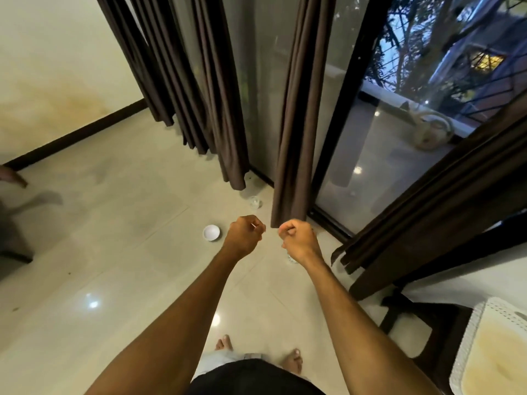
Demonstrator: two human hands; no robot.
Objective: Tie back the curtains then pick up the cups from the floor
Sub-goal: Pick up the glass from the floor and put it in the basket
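My left hand (244, 233) and my right hand (296, 238) are both curled into fists, close together, just in front of the lower end of the middle dark brown curtain (299, 115). A thin pale sliver shows at the left fingertips; I cannot tell what it is. Another brown curtain (194, 81) hangs to the left and a third (433, 206) to the right. On the floor stand a white cup (211, 232), a clear glass (254, 201) by the curtain hem, and a second glass (291, 259) mostly hidden under my right wrist.
Glass sliding doors (370, 155) with a dark frame stand behind the curtains. A dark stool (422, 317) and a white tray (490, 354) are at the lower right. A grey seat (11, 240) is at the left edge. My bare feet (293, 362) stand on the glossy tile floor.
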